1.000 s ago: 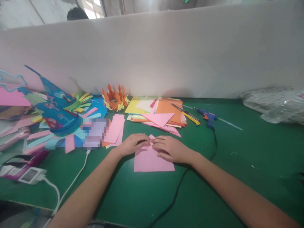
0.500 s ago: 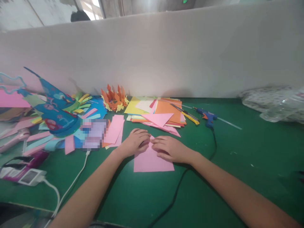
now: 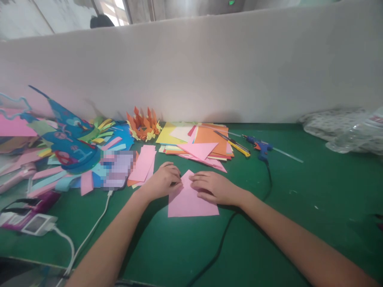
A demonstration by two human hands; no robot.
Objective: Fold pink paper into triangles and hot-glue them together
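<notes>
A pink sheet of paper point(image 3: 193, 205) lies on the green table in front of me, its top folded to a point. My left hand point(image 3: 163, 181) is at the paper's slanted left edge, fingers curled and their tips pressed on that edge; the thumb is mostly hidden. Flat across the upper right of the sheet rests my right hand point(image 3: 214, 187), its fingers stretched out and slightly apart, covering the right slanted edge. Just behind both hands, folded pink paper pieces point(image 3: 202, 150) lie on a stack of coloured paper point(image 3: 212, 137).
A yellow utility knife point(image 3: 239, 147) and blue glue gun point(image 3: 260, 147) lie back right; the gun's black cord passes under my right forearm. Left are pink strips point(image 3: 143, 163), a phone point(image 3: 119, 169) on a white cable, an orange paper crown point(image 3: 145, 125) and blue cone hats point(image 3: 77, 153).
My left hand has slid from the paper's top point down and left along its edge, uncovering the tip. The right hand stays nearly in place on the sheet.
</notes>
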